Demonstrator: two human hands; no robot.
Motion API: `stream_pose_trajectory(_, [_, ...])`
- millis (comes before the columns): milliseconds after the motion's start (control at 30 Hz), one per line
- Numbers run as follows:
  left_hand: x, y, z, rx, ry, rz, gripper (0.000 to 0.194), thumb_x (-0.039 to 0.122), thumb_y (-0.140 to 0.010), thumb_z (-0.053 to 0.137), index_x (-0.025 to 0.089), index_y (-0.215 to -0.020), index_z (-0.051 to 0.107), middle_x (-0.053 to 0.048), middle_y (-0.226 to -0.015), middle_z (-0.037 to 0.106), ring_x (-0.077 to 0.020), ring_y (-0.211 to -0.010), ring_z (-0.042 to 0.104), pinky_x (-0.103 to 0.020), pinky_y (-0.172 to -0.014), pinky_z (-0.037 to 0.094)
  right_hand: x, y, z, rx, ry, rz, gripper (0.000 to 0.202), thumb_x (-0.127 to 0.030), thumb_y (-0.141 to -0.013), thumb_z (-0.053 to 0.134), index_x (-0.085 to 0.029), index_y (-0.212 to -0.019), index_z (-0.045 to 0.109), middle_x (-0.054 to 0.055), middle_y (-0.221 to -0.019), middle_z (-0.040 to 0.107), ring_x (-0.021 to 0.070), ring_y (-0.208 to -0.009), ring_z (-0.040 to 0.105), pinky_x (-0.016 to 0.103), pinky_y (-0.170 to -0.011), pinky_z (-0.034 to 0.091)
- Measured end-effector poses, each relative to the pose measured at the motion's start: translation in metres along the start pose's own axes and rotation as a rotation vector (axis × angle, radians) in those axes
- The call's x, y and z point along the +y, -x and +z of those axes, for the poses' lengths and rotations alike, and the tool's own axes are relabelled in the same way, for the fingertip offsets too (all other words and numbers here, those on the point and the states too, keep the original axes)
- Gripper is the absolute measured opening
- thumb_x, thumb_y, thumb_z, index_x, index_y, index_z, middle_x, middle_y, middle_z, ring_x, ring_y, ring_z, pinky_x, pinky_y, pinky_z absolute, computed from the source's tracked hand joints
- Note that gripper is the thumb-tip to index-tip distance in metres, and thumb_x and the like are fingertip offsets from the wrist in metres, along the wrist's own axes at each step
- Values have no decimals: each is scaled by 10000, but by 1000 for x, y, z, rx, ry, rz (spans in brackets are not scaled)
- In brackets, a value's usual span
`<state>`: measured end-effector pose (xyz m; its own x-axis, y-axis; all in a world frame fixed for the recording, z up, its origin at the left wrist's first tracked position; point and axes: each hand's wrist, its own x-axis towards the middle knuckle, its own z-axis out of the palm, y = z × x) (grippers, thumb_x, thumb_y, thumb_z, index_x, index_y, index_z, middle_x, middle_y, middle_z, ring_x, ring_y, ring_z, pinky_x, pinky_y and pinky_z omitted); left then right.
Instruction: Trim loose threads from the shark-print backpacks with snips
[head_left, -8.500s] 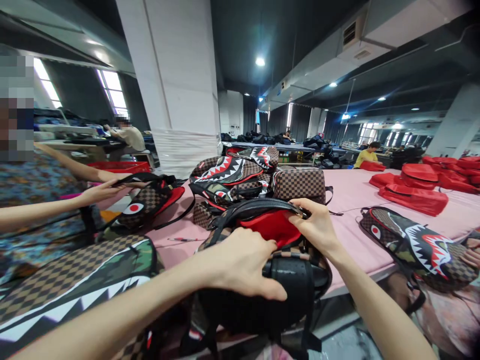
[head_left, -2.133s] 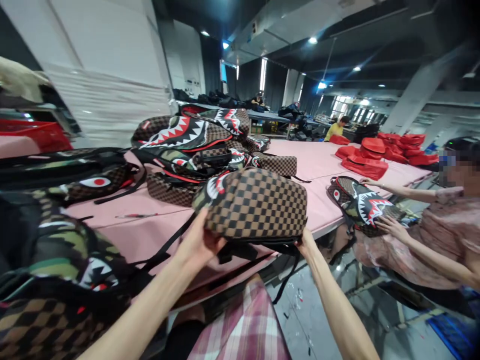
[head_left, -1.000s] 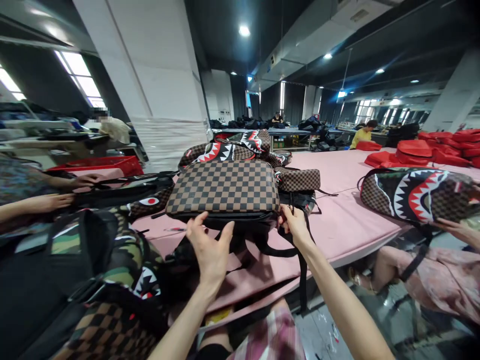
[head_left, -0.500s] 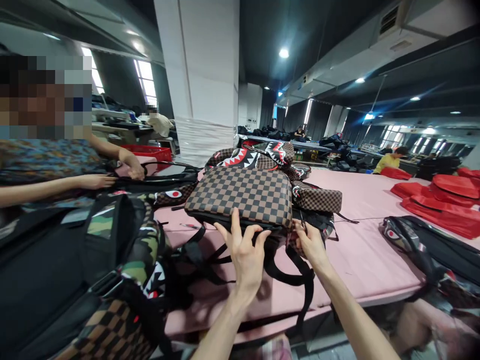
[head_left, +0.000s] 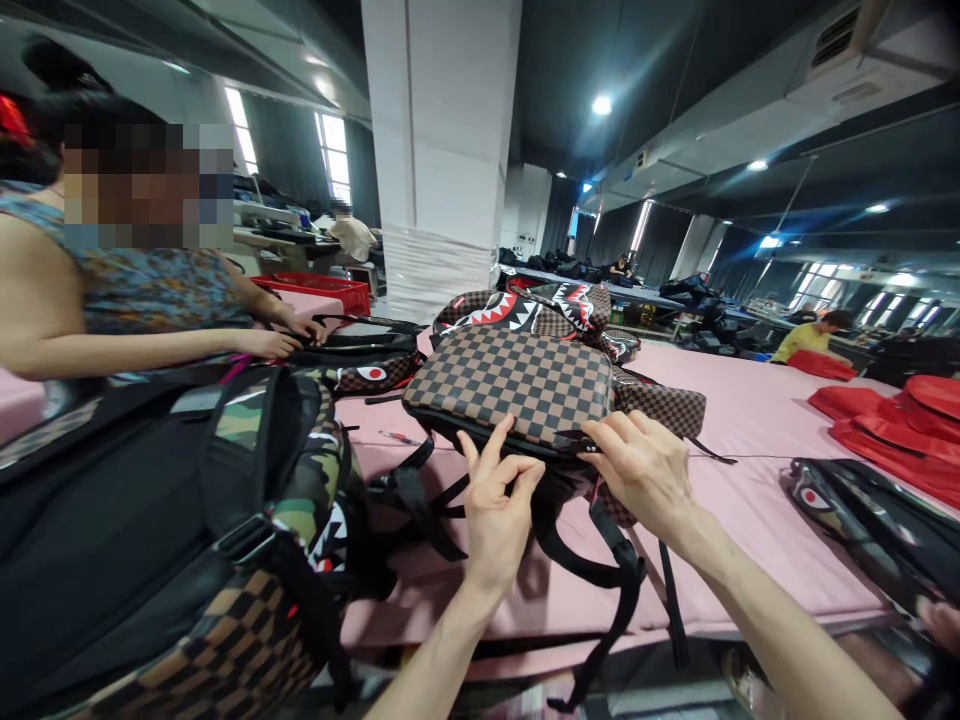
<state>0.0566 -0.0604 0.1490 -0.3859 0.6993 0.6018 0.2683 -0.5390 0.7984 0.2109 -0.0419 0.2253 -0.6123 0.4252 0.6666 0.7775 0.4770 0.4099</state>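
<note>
A backpack (head_left: 510, 385) with a brown-and-black checkered panel lies on the pink-covered table, that panel facing up and its black edge toward me. Against the near edge rests my left hand (head_left: 499, 500), fingers spread, the index finger touching the panel's rim. My right hand (head_left: 645, 460) is closed in a pinch at the near right corner of the same backpack. Small shiny metal bits show by its fingertips, maybe part of a zipper; what exactly is pinched is partly hidden. Black straps (head_left: 626, 580) hang from the backpack over the table's front edge.
A large black and camouflage backpack (head_left: 150, 500) fills the left front. Behind it, a co-worker's hands (head_left: 277, 340) work on another bag. Shark-mouth bags (head_left: 517, 310) lie at the back, red bags (head_left: 900, 420) and a dark bag (head_left: 862, 510) at the right.
My right hand has risen from beside the backpack's lower right side to its near right corner. My left hand stays at the near edge. The view has shifted left.
</note>
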Motion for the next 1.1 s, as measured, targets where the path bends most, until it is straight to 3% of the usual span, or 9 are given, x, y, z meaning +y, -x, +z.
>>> stream_pose_trajectory(200, [2, -2, -3, 18, -40, 54, 189, 237, -813, 533, 215, -636, 596, -12, -1133, 582, -197, -1161, 488, -474, -1140, -42, 0, -17, -2, 69, 37, -199, 183, -227, -927, 449, -224, -923, 632, 14, -801, 644, 156, -739, 469, 314, -668, 281])
stream_pose_trajectory(600, [1, 0, -7, -36, -66, 91, 193, 239, -832, 521, 203, -648, 567, -23, -1145, 561, -184, -1148, 489, -456, -1138, -73, -18, -41, -14, -147, 87, -372, 206, -162, -908, 460, -196, -736, 568, 9, -770, 589, 166, -754, 463, 322, -680, 310])
stream_pose_trajectory(800, [4, 1, -16, -77, -35, 82, 205, 269, -815, 530, 206, -624, 572, -27, -1167, 567, -203, -1168, 477, -451, -1142, -70, -18, -43, -21, -140, 69, -434, 211, -132, -884, 482, -181, -705, 583, 12, -708, 585, 166, -762, 484, 316, -653, 322])
stream_pose_trajectory(867, [2, 2, -26, -200, 6, 54, 287, 348, -835, 498, 216, -599, 594, -29, -1177, 582, -217, -1200, 453, -450, -1132, -108, -8, -38, -17, -132, -27, -323, 136, -194, -871, 532, -193, -764, 614, 7, -734, 615, 174, -778, 511, 320, -675, 339])
stream_pose_trajectory(933, [-2, 3, -38, -429, 66, 26, 500, 515, -873, 351, 228, -576, 633, -41, -1152, 615, -235, -1236, 422, -447, -1117, -152, 7, -30, -7, -101, -229, -82, 94, -269, -854, 566, -213, -892, 632, 9, -829, 647, 180, -817, 546, 319, -714, 372])
stream_pose_trajectory(1000, [-9, 6, -52, -603, 115, 15, 740, 620, -869, 107, 227, -541, 640, -63, -1104, 646, -239, -1241, 421, -441, -1125, -133, 21, -21, 6, -69, -463, 198, 225, -336, -833, 580, -217, -1022, 608, 22, -925, 652, 180, -835, 573, 310, -728, 407])
stream_pose_trajectory(1067, [-16, 7, -64, -613, 117, 30, 806, 620, -863, 8, 211, -510, 606, -82, -1046, 666, -227, -1202, 464, -434, -1151, -19, 28, -12, 19, -56, -626, 401, 364, -398, -790, 608, -206, -1098, 576, 32, -952, 642, 185, -818, 586, 311, -718, 429])
stream_pose_trajectory(1100, [-20, 5, -69, -534, 102, 36, 766, 604, -881, 44, 199, -515, 581, -86, -1022, 669, -218, -1162, 498, -426, -1150, 86, 29, -8, 24, -56, -671, 461, 427, -423, -762, 626, -202, -1123, 564, 30, -938, 637, 189, -802, 586, 317, -714, 434])
